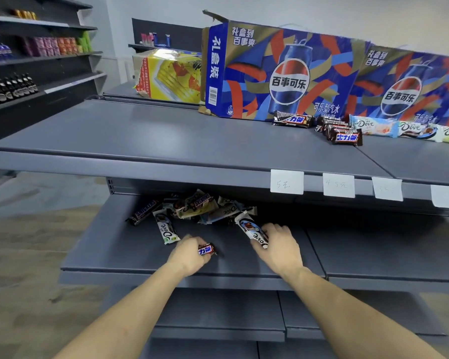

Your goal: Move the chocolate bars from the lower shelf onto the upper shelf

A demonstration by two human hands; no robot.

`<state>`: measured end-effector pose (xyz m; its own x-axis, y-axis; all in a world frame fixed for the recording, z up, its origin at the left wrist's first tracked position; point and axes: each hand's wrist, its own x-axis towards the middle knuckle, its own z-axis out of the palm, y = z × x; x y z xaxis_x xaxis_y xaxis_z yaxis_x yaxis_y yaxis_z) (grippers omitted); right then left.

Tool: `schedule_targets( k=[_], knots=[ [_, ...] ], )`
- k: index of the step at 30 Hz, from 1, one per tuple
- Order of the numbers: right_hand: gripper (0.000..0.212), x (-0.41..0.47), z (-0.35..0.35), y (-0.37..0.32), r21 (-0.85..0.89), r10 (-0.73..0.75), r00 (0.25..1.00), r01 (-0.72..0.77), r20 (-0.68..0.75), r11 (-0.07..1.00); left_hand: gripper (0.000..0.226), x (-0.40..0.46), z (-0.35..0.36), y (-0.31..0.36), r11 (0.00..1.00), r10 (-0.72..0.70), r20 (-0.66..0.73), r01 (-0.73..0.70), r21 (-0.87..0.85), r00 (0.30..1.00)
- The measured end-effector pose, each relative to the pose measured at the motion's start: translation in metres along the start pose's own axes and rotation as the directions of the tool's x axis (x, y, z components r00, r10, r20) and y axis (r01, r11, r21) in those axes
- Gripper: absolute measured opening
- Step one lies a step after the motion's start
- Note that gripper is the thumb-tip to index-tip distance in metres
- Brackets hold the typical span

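Chocolate bars [192,207] lie heaped at the back of the lower shelf [130,252], under the upper shelf [140,136]. Left hand [189,253] curls its fingers round a Snickers bar [206,250]. Right hand [279,242] pinches one end of a Dove bar [253,230]. Step in hand, as I judge it: pickup, two bars at once. Next move calls for lifting both clear of the upper shelf's front lip, then setting them by the Snickers row [342,132] and Dove row [410,129] before the Pepsi cartons [278,71].
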<state>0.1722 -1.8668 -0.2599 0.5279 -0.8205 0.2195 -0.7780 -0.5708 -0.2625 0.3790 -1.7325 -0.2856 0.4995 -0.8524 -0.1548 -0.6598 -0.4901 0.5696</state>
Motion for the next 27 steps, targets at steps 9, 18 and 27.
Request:
schedule_targets(
  k=[9,18,27],
  knots=[
    [0.038,0.001,0.016,-0.012,0.373,0.123,0.971,-0.193,0.204,0.908,0.040,-0.007,-0.008,-0.005,0.989,0.142,-0.101,-0.139,0.043,0.985],
    [0.044,0.004,0.046,-0.026,0.401,0.234,0.913,-0.363,0.334,0.841,0.032,-0.005,-0.015,-0.013,0.969,0.222,-0.109,-0.208,0.132,0.969],
    [0.042,0.010,0.049,-0.036,0.477,0.185,0.915,-0.350,0.358,0.806,0.032,-0.001,-0.019,-0.023,0.968,0.218,-0.093,-0.204,0.143,0.971]
  ],
)
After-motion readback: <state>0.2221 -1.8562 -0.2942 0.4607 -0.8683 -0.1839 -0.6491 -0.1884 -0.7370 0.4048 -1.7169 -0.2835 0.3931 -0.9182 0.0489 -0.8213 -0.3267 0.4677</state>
